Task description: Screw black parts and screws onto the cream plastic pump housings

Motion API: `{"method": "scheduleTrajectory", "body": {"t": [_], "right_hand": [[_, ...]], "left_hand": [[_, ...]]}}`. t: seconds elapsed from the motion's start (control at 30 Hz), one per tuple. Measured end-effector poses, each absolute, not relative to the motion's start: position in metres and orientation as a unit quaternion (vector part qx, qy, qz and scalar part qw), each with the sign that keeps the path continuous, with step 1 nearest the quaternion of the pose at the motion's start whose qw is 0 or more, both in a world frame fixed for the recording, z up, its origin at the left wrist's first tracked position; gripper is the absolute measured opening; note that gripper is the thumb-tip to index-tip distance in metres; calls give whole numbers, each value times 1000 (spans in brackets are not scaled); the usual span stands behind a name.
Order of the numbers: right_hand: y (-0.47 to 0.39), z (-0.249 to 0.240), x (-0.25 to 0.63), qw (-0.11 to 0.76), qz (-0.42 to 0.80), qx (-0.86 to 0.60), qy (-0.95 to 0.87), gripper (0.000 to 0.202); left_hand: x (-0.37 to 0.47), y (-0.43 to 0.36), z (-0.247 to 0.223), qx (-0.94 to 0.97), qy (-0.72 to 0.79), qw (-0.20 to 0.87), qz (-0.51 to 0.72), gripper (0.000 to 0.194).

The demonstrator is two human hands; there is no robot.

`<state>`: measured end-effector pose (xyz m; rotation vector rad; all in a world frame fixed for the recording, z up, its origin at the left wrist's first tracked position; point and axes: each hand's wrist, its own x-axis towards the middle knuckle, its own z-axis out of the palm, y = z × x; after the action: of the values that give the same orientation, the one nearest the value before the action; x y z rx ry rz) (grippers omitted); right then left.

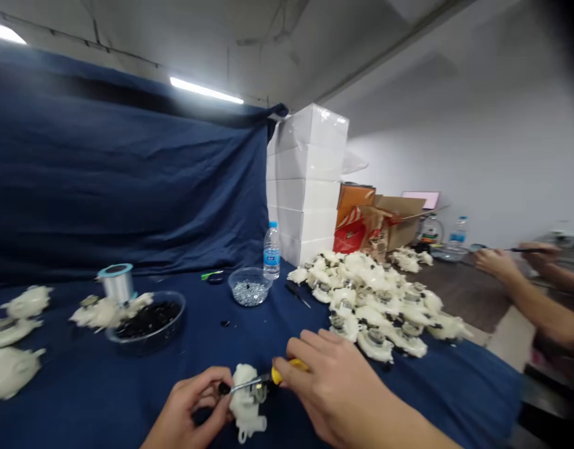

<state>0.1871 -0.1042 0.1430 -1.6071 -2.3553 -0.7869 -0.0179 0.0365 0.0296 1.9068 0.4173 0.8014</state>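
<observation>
My right hand [326,380] is wrapped round the yellow handle of a screwdriver [289,371]. Its metal shaft points left across a cream plastic part [243,405] and reaches a small black piece [224,388]. My left hand [193,405] pinches that black piece at the part's left edge, with the fingers close against the part. The cream part stands out against the dark blue cloth between my two hands; a grey metal piece shows on its right side, partly behind the screwdriver.
A pile of cream parts [375,293] lies to the right. Bowls of screws [249,293] and black pieces [149,318], a wire spool [117,284] and a bottle [272,252] stand behind my hands. Another person's hands [497,265] work at far right.
</observation>
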Motion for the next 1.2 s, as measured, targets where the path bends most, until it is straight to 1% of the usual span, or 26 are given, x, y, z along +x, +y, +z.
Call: {"method": "scheduleTrajectory", "body": {"t": [0.2,0.47,0.63,0.77,0.87,1.07,1.2], "right_hand": [[-102,153,176,47,-274,-527,-803,21],[-99,164,171,-12,-259,-524,-812,12],[-99,169,169,-23,-260,-519,-814,8],[-101,168,172,-31,-238,-519,-820,17],[-101,167,174,-25,-237,-521,-820,10],[-100,165,175,-22,-225,-527,-819,4],[-100,161,176,-13,-220,-524,-823,11]], "left_hand": [[-16,36,35,798,177,477,323,23],[-18,35,37,798,172,475,329,18],[-18,36,36,796,170,474,337,17],[-19,36,36,795,169,473,340,15],[-20,36,37,795,167,477,335,14],[-20,36,40,792,165,483,336,14],[-21,36,39,790,161,487,336,13]]}}
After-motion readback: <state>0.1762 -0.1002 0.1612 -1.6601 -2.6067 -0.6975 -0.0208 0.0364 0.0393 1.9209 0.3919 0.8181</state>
